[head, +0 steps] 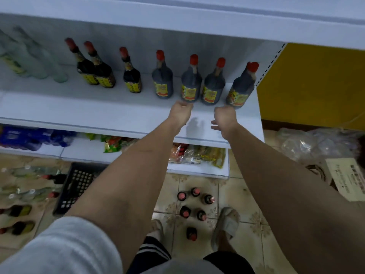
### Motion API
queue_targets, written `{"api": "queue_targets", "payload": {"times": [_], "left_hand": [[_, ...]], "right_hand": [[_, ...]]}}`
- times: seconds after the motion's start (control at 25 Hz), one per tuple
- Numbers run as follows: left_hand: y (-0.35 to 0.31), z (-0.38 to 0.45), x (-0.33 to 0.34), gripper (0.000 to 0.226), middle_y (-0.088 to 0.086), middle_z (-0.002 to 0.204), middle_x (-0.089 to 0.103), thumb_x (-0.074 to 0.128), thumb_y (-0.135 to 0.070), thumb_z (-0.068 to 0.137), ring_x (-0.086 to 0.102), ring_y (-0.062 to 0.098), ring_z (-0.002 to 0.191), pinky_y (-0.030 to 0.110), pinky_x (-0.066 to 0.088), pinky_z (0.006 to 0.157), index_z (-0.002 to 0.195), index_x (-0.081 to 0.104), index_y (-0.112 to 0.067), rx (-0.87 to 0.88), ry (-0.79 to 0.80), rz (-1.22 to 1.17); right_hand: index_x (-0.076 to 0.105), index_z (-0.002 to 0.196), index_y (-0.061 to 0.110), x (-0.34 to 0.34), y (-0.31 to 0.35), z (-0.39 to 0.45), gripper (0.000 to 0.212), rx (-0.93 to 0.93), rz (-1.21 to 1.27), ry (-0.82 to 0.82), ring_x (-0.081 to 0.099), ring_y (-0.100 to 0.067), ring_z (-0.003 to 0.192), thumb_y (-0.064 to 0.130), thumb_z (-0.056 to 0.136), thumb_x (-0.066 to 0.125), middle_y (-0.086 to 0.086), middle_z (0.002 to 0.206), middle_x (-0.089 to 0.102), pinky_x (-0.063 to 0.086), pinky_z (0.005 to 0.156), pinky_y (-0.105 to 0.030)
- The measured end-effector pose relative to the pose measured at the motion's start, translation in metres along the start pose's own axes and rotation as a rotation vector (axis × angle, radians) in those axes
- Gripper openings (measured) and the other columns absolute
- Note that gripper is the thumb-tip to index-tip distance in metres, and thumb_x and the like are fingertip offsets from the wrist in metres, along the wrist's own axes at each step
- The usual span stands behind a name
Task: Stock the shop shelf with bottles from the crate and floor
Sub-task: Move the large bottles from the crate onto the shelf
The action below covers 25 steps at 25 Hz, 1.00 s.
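Both arms reached over the white shelf [98, 107]; neither hand held anything. Left hand [180, 113] was loosely curled, knuckles just short of a dark bottle [191, 84] with a red cap and yellow label, fingertips possibly touching its base, contact not clear. Right hand [224, 117] hung relaxed, fingers drooping toward the shelf surface, close below the rightmost bottle [242, 88], which leaned slightly to the right near the shelf's end upright. Seven dark red-capped bottles stood in a loose row along the shelf; two at the left end of that row touched each other, the rest stood apart. Further left were pale clear bottles [29, 58], blurred. On the tiled floor [237, 194], six dark bottles [192, 208] stood upright in a cluster between the person's feet, one sandal [225, 224] to their right. A black crate [79, 186] sat on the floor at left, partly hidden by the left forearm; more bottles lay on their sides [23, 194] beside it. The lower shelf held snack packets [199, 155] and blue packs [29, 137]. A crumpled clear plastic bag [308, 143] and a cardboard box [347, 178] lay at right
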State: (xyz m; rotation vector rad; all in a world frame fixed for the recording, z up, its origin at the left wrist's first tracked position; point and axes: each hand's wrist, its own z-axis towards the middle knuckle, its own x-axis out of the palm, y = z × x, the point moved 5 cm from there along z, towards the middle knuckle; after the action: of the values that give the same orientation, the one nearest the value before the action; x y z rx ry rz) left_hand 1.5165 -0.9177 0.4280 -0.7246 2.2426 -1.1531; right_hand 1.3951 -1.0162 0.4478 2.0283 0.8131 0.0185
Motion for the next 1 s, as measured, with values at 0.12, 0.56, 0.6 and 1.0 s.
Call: {"api": "queue_targets", "payload": {"times": [0.12, 0.56, 0.6, 1.0], "left_hand": [[0.035, -0.023, -0.051, 0.035, 0.009, 0.118, 0.057, 0.050, -0.033, 0.097, 0.054, 0.026, 0.101, 0.039, 0.048, 0.092, 0.125, 0.050, -0.011, -0.066, 0.003, 0.032], [0.216, -0.090, -0.199, 0.014, 0.008, 0.086, 0.063, 0.054, -0.019, 0.094, 0.058, 0.022, 0.071, 0.029, 0.046, 0.063, 0.101, 0.063, -0.009, -0.327, -0.097, 0.001], [0.236, -0.096, -0.211, 0.010, 0.008, 0.080, 0.062, 0.056, -0.018, 0.094, 0.056, 0.021, 0.066, 0.028, 0.044, 0.061, 0.092, 0.063, -0.011, -0.355, -0.124, -0.005], [0.406, -0.089, -0.276, 0.033, 0.016, 0.101, 0.069, 0.057, -0.020, 0.085, 0.067, 0.029, 0.081, 0.037, 0.057, 0.075, 0.112, 0.063, -0.002, -0.599, -0.214, -0.034]], "right_hand": [[0.056, 0.117, 0.001, 0.057, -0.020, -0.043, 0.025, 0.051, -0.069, 0.080, 0.058, -0.024, 0.074, 0.014, 0.097, 0.046, -0.013, 0.100, 0.056, 0.052, 0.062, -0.031], [0.058, 0.077, 0.009, 0.223, -0.141, -0.128, 0.022, 0.143, -0.314, 0.459, 0.054, -0.021, 0.057, 0.011, 0.096, 0.046, -0.007, 0.071, 0.057, 0.044, 0.058, -0.028], [0.058, 0.079, 0.009, 0.234, -0.153, -0.134, 0.020, 0.142, -0.318, 0.464, 0.054, -0.021, 0.056, 0.010, 0.095, 0.046, -0.007, 0.069, 0.057, 0.043, 0.057, -0.027], [0.052, 0.076, 0.007, 0.346, -0.278, -0.133, 0.024, 0.295, -0.354, 0.463, 0.059, -0.021, 0.047, 0.010, 0.099, 0.045, -0.015, 0.076, 0.057, 0.051, 0.045, -0.026]]}}
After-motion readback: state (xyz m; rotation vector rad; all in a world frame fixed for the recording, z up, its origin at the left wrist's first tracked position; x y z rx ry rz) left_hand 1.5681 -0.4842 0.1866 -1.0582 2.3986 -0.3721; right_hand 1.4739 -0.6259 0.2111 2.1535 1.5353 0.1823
